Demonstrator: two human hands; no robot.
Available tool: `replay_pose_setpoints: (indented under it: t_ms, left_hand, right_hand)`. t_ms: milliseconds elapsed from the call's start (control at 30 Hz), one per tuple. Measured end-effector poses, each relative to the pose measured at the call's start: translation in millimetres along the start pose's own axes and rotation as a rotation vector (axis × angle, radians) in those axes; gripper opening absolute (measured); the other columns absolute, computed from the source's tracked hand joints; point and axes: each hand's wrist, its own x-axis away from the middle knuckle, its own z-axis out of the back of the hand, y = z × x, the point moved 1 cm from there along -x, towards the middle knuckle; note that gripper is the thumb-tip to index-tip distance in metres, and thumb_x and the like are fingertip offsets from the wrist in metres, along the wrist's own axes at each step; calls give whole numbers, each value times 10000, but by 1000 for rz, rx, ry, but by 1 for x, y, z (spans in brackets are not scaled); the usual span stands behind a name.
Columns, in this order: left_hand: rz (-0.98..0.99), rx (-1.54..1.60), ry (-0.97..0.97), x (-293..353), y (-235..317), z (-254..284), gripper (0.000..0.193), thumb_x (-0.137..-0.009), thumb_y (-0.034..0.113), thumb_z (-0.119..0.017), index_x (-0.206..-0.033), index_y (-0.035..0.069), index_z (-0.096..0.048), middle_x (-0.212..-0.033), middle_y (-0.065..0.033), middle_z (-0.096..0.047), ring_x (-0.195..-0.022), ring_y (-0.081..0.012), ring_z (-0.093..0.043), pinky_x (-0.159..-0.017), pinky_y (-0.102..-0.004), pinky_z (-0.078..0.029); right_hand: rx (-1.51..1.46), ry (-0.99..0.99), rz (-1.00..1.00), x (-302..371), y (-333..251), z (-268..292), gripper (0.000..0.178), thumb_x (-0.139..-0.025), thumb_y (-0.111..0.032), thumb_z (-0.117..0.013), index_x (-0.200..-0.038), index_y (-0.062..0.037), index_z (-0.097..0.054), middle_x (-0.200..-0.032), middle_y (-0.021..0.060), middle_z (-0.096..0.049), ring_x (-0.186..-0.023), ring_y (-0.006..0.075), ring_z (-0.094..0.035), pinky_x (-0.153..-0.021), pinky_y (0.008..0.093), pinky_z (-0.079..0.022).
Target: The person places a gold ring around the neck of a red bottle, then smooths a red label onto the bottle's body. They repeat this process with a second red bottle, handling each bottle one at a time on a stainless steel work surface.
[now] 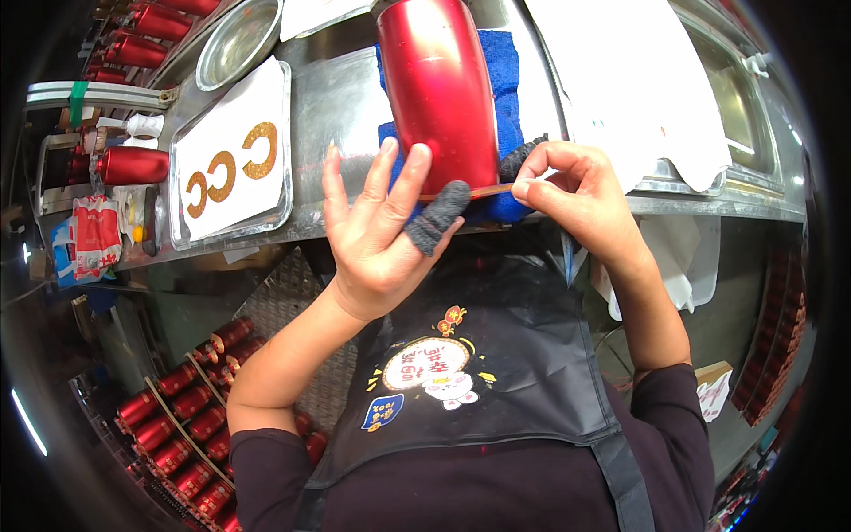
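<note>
A glossy red vase-shaped vessel (439,89) lies on a blue cloth (503,71), its near end toward me. A thin amber strip (492,191) runs across that near end. My right hand (576,191) pinches the strip's right end between thumb and a fingertip; a dark grey knitted finger cover shows behind it. My left hand (381,222) has its fingers spread, and its index finger, in a grey knitted cover (439,217), presses at the strip's left part against the vessel. The left thumb is mostly hidden behind that finger.
Left on the metal bench (332,115), a tray (282,191) carries white paper with gold C-shaped pieces (213,182). Behind it stands a round metal bowl (238,44). White sheeting (638,80) covers the right side. Red vessels (182,426) fill a rack at lower left.
</note>
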Motion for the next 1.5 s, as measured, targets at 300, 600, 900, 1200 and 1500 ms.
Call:
replay_pose_setpoints:
  t_ms: [300, 600, 900, 1200, 1500]
  left_hand:
    - [82, 9, -7, -27, 6, -12, 512, -664, 196, -888, -1149, 83, -769, -1409, -182, -618, -1347, -394, -554, -1143, -636, -314]
    - [218, 216, 45, 21, -4, -4, 557, -742, 145, -891, -1213, -68, -681, -1433, -231, -585, -1331, -441, -556, -1116, -688, -304]
    - [121, 104, -10, 18, -2, -3, 423, -704, 123, -897, -1109, 124, -775, -1417, -193, -611, -1291, -428, -592, -1121, -701, -271]
    - [-67, -75, -1, -20, 8, -6, 215, -739, 197, -767, -945, 135, -786, -1384, -129, -650, -1314, -455, -563, -1098, -744, -260]
    - [254, 231, 73, 0, -5, -11, 621, -715, 185, -896, -1251, -46, -681, -1436, -240, -578, -1332, -415, -563, -1115, -653, -337]
  right_hand:
    - [3, 15, 11, -2, 4, -7, 110, -900, -91, -714, -855, -6, -661, -798, -41, -610, -717, 4, -528, -633, 187, -412]
    - [15, 35, -7, 9, -11, -7, 97, -881, -76, -705, -831, -9, -654, -776, -52, -583, -680, -9, -484, -595, 170, -363]
    - [41, 43, 22, 9, -12, -5, 118, -880, -84, -708, -813, -9, -647, -776, -56, -559, -676, -6, -470, -583, 179, -349]
    - [60, 33, 70, 0, -5, -8, 108, -888, -92, -717, -838, -12, -664, -779, -57, -553, -668, -9, -455, -578, 180, -335]
    - [9, -1, 29, 4, -6, -10, 140, -878, -125, -750, -841, -17, -669, -798, -61, -549, -643, -16, -421, -557, 189, -307]
